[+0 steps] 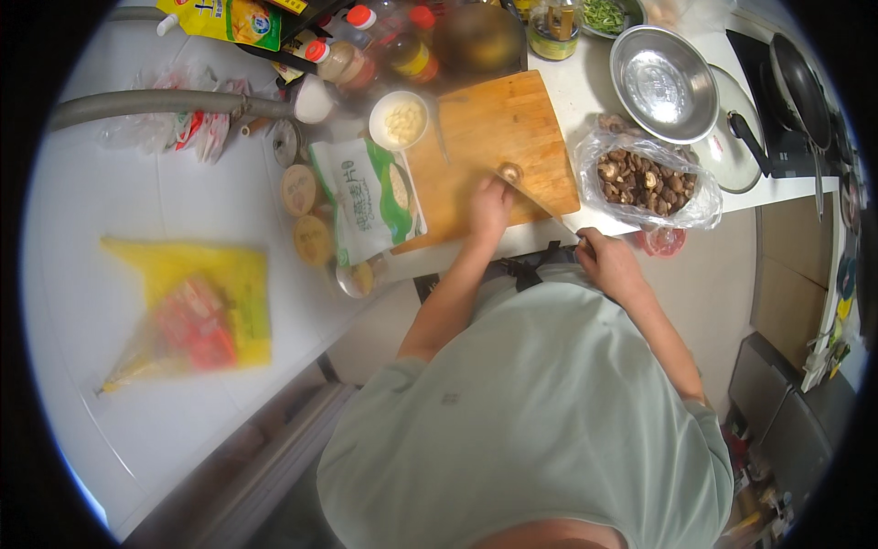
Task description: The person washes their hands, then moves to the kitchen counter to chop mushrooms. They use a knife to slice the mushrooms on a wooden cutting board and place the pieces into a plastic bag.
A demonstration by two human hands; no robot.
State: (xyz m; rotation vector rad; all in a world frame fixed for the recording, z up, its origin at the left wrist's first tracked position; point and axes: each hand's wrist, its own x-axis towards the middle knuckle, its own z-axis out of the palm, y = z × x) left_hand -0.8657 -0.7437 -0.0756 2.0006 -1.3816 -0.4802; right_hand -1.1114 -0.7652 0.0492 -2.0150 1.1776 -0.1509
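Note:
My right hand [609, 264] grips the handle of a kitchen knife [542, 204]. Its blade slants up and left over the wooden cutting board [504, 117]. Close to the blade's far end is a brown shiitake mushroom [509, 171]. My left hand [491, 204] is low over the board, left of the blade, with its fingertips near the mushroom. Blur there hides whether the fingers hold anything. Right of the board, a clear plastic bag [706, 199] lies open around many shiitake mushrooms [648, 184].
A white bowl of peeled garlic cloves [399, 122] and an oatmeal bag [367, 199] border the board's left side. Seasoning bottles [343, 62] crowd the back. At right are a steel bowl [664, 82], a glass lid [737, 165] and a frying pan [799, 89].

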